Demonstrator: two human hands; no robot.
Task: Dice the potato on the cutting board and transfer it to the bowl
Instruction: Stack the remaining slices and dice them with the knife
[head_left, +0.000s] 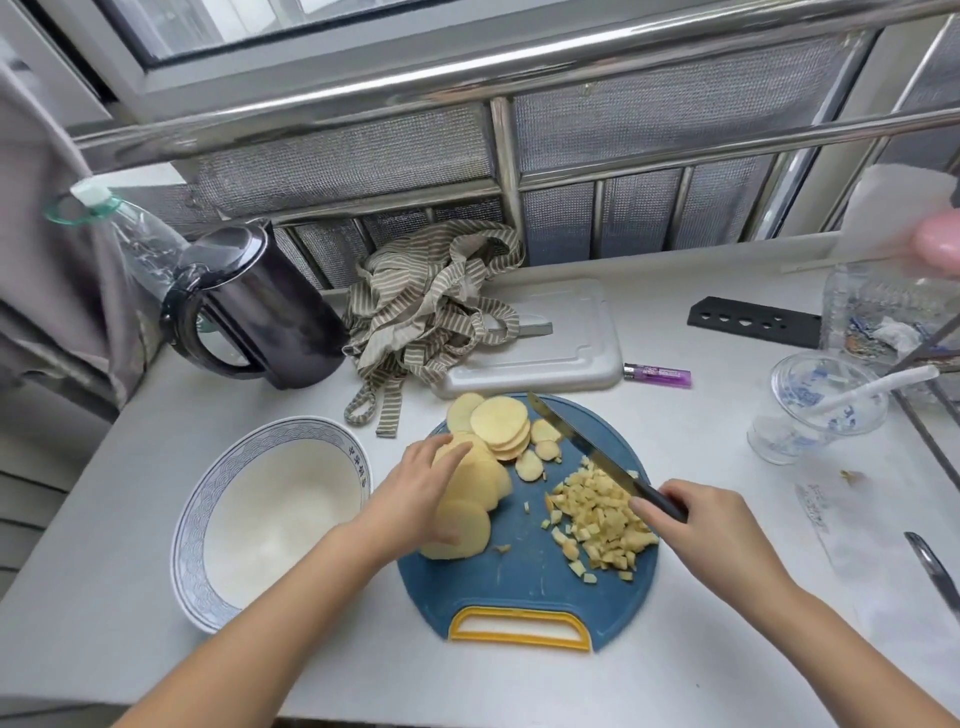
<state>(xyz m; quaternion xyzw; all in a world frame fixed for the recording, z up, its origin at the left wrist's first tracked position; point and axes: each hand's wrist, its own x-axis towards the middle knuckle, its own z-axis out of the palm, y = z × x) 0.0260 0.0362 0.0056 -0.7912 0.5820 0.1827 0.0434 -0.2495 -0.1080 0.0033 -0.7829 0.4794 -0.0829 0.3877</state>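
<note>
Right hand (711, 525) wrapped tight round the dark handle of the kitchen knife (587, 447). Blade runs toward upper left, crossing the far edge of the diced potato (602, 519). Cannot tell if the edge touches the board.

Left hand (415, 493) cupped over a leaning stack of potato slices (467, 514). Fingers curve across the top, thumb against the lowest slice: a hold, not a flat press.

All on the round blue cutting board (519, 587), centre frame. Stack at its left, dice at its right, a second fan of slices (501, 421) at its upper edge, uncut.

Step, as I judge it: mid-dicing, most slices still whole. Bowl (291, 431) just left of the board holds no potato.

Next move likely calls for laying the stack flat, steadying it with fingertips tucked back, then cutting strips.

Beyond: striped cloth (431, 312) above the board, black kettle (254, 306) upper left.
</note>
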